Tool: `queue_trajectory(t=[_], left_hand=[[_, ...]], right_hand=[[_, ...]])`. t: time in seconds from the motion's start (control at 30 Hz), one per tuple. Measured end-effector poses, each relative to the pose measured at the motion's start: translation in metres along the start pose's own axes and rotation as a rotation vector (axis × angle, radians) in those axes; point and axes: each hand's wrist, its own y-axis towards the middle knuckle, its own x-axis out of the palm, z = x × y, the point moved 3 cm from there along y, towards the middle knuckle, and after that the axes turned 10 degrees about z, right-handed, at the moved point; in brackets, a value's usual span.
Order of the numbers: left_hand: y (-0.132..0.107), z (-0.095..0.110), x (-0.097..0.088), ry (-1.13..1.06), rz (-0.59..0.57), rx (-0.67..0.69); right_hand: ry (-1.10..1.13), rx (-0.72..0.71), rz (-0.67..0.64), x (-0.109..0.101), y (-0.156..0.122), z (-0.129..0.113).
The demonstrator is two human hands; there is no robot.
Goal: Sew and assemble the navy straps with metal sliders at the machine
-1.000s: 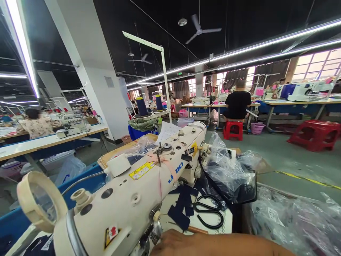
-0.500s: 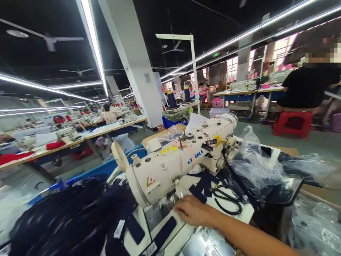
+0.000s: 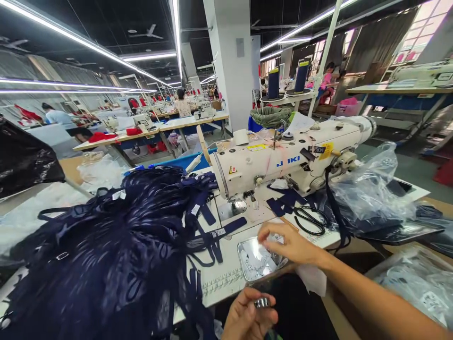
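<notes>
My left hand [image 3: 249, 314], low at the front edge of the table, holds a small shiny metal bobbin case [image 3: 262, 302] between thumb and fingers. Over the right side of a metal tray [image 3: 244, 264] hovers my right hand [image 3: 288, 243], its thumb and forefinger curved and apart. Small pale labels [image 3: 260, 262] lie in that tray. Behind it stands a white sewing machine [image 3: 255, 163], with a navy strap [image 3: 230, 227] lying in front of its needle area. Black-handled scissors [image 3: 311, 221] rest to the right of the tray.
A large heap of navy straps [image 3: 116, 241] covers the left side. Clear plastic bags [image 3: 375, 189] lie at the right end of the table. Two navy thread cones [image 3: 273, 85] stand behind the machine. Other people work at distant tables.
The view has swung left and down. My right hand has moved from beside the needle area to above the tray. My left hand has come into view with the bobbin case.
</notes>
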Motion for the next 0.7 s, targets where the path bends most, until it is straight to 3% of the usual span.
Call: queue_trajectory(t=[0.1, 0.23, 0.47, 0.7], left_hand=[[0.004, 0.009, 0.005, -0.005, 0.016, 0.041], [0.005, 0.012, 0.004, -0.006, 0.032, 0.113], [0.002, 0.015, 0.003, -0.012, 0.078, 0.197], [0.003, 0.014, 0.0, -0.031, 0.073, 0.158]], right_hand=[[0.094, -0.023, -0.068, 0.014, -0.028, -0.015], [0.093, -0.034, -0.071, 0.029, -0.045, -0.021], [0.114, 0.012, -0.062, 0.038, -0.047, -0.025], [0.179, 0.052, -0.041, 0.043, -0.042, -0.018]])
